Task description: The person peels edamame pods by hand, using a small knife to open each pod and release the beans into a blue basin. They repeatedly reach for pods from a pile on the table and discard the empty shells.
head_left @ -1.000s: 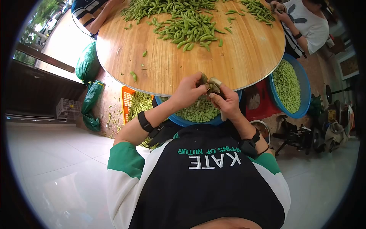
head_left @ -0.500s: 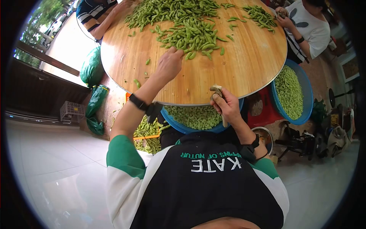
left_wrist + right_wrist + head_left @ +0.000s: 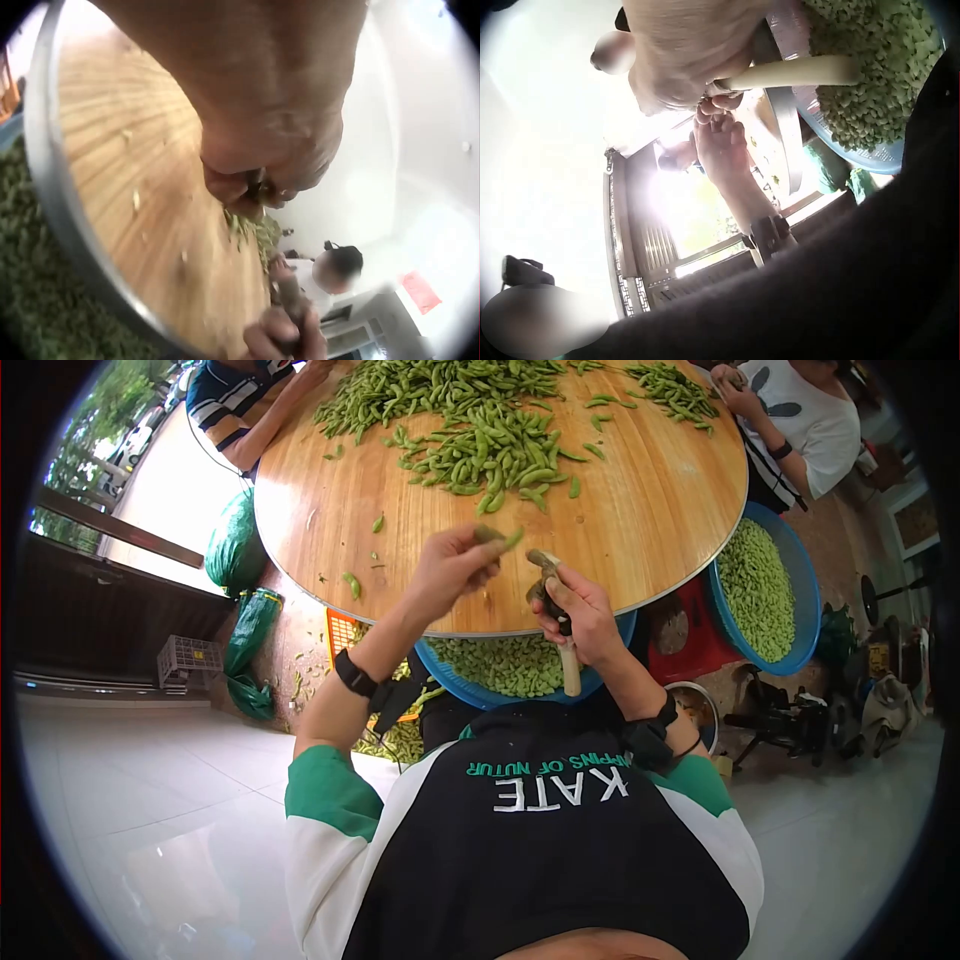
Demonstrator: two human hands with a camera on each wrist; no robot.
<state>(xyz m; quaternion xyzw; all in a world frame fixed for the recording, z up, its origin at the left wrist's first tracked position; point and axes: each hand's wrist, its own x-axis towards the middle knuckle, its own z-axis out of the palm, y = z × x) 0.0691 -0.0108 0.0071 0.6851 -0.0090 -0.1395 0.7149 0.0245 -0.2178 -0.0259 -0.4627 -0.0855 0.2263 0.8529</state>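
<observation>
My left hand (image 3: pixel 448 575) is raised over the near part of the round wooden table (image 3: pixel 640 530), its fingers curled and pinching a green pod (image 3: pixel 514 539), whose tip pokes out towards my right hand (image 3: pixel 582 618). That hand is just beside it, above the table's near edge, with its fingers wrapped round a pale handle (image 3: pixel 571 668). The handle's long end sticks out below my grip, over the shelled beans (image 3: pixel 515 660). Something dark sits at my right thumb and fingers, but I cannot tell what it is. My two hands are apart, though near each other.

The beans lie in a blue basin (image 3: pixel 468 696) partly under the table edge, right in front of me. Beyond my left hand is a big pile of pods (image 3: pixel 480 445), with a few loose ones scattered round it. An orange basket (image 3: pixel 341 632) stands on the floor to my left, and a second blue tub (image 3: pixel 808 600) of beans is to my right. Across the table, a person in a striped shirt (image 3: pixel 228 408) sits at the left and another in a white top (image 3: pixel 825 435) at the right.
</observation>
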